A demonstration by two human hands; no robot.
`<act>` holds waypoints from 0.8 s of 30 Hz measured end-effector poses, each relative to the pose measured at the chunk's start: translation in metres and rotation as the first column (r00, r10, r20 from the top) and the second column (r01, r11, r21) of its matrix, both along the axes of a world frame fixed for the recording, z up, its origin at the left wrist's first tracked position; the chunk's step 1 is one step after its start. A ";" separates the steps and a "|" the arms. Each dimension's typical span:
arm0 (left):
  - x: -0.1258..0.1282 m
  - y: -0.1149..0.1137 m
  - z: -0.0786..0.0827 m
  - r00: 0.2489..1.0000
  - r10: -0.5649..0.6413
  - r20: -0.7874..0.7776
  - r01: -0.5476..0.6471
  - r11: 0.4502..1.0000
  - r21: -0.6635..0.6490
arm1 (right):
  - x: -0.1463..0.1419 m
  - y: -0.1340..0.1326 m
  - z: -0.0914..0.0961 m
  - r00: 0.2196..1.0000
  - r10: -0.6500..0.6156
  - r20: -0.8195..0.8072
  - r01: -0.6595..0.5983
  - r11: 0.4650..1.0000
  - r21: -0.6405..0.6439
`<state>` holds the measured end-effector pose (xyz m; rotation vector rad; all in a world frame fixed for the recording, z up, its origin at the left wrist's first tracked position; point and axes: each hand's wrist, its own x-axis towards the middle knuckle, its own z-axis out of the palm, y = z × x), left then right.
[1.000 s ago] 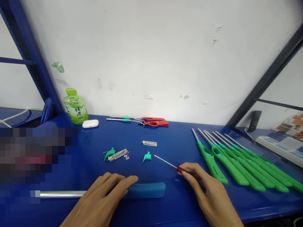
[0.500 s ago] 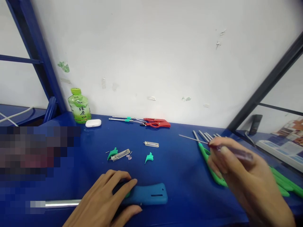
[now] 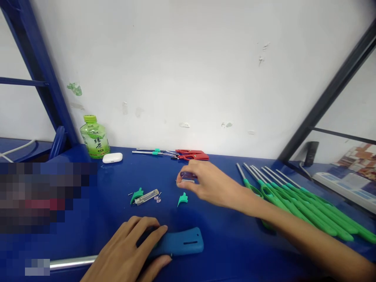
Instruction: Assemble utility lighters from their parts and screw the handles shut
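Observation:
On the blue table lies a long gas lighter with a blue handle point(image 3: 182, 242) and a metal tube reaching left. My left hand point(image 3: 129, 250) is wrapped over its trigger end, fingers curled around the handle. Further back, my right hand point(image 3: 205, 182) has its fingers closed on a screwdriver point(image 3: 187, 174), of which only a bit of the dark handle shows. Below it, a clear fuel tank point(image 3: 189, 181) is partly hidden by the fingers; whether they touch it I cannot tell. In front of that hand lies a green trigger point(image 3: 182, 199).
Left of centre lie another clear tank point(image 3: 147, 197), a green trigger point(image 3: 137, 194) and tiny parts. Red lighter halves with tubes point(image 3: 192, 154) lie by the wall. Several green lighters point(image 3: 305, 203) line the right side. A tea bottle point(image 3: 95, 137) and white case point(image 3: 112, 158) stand back left.
My right hand has swung left with the screwdriver, from above the green lighters to the clear tank in the middle. My left hand still holds the blue lighter in place.

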<state>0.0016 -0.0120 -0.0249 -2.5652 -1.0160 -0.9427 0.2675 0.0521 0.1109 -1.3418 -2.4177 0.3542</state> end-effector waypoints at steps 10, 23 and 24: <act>0.008 0.000 0.019 0.999 -0.022 0.024 0.019 0.995 0.101 | -0.038 0.042 -0.036 0.986 0.132 0.105 -0.118 0.984 -0.130; 0.006 -0.002 0.024 1.000 -0.010 0.005 0.010 0.991 0.130 | -0.027 0.039 -0.042 0.994 0.103 -0.043 -0.109 0.980 -0.164; 0.006 -0.002 0.023 1.000 -0.006 0.001 0.006 0.993 0.122 | -0.025 0.037 -0.037 0.992 0.102 -0.076 -0.114 0.978 -0.175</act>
